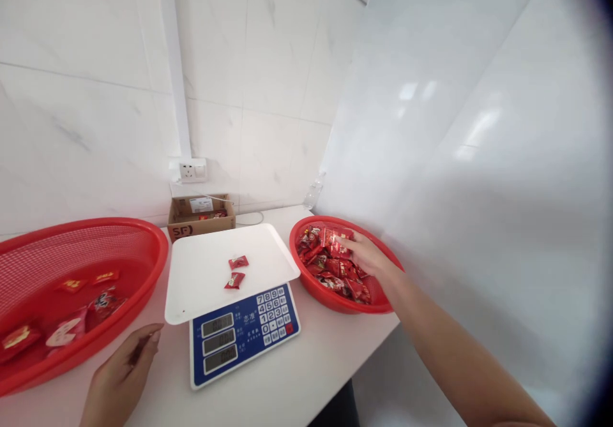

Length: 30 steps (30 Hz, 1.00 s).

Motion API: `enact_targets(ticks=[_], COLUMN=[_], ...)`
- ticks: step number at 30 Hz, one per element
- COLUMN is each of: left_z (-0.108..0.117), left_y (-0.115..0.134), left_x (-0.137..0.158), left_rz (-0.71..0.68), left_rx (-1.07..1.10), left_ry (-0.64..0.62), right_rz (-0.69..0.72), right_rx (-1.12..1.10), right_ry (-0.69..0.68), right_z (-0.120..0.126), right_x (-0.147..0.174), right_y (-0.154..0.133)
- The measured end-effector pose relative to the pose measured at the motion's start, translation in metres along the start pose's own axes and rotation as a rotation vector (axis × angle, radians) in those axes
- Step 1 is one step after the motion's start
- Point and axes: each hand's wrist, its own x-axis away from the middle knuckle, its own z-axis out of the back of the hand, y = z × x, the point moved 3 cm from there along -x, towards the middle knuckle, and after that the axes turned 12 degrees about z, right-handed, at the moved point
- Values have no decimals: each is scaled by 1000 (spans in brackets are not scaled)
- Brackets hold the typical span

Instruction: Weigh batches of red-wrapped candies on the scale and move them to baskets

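My right hand (366, 254) reaches into the right red basket (306, 274), its fingers closed on a shiny red candy packet (335, 240). More red-wrapped candies (340, 267) lie heaped under it. My left hand (124, 369) rests by the table's left side, between the left basket and the scale. Its thumb and forefinger come together at the tips, and no object shows between them. On the white tray (201, 280) of the weighing scale (246, 341) lie two small red wrapped candies, a farther one (238, 262) and a nearer one (234, 280).
A larger red basket (143, 242) at left holds several red packets (67, 334). Behind the scale sits an open cardboard box (205, 226) with red items inside. A wall socket (192, 171) with a cable is above it. White walls close off the back and right.
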Motion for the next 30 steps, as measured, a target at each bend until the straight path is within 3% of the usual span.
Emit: enact_targets(ticks=[3, 7, 11, 14, 22, 30], left_z=[0, 2, 4, 4, 3, 3], left_y=[11, 22, 22, 20, 26, 25], left_x=[5, 9, 9, 9, 11, 9], left_rz=[10, 7, 16, 25, 1, 15], left_rx=[8, 22, 25, 38, 44, 53], left_ry=[-86, -85, -76, -81, -104, -88], right_rz=[62, 99, 155, 189, 250, 356], right_rx=[-102, -184, -8, 108, 52, 137], right_ry=[-140, -384, -471, -423, -279, -487], right_z=[-43, -104, -146, -158, -153, -177], right_x=[5, 6, 0, -8, -17, -6], right_y=[-18, -24, -19, -15, -21, -26])
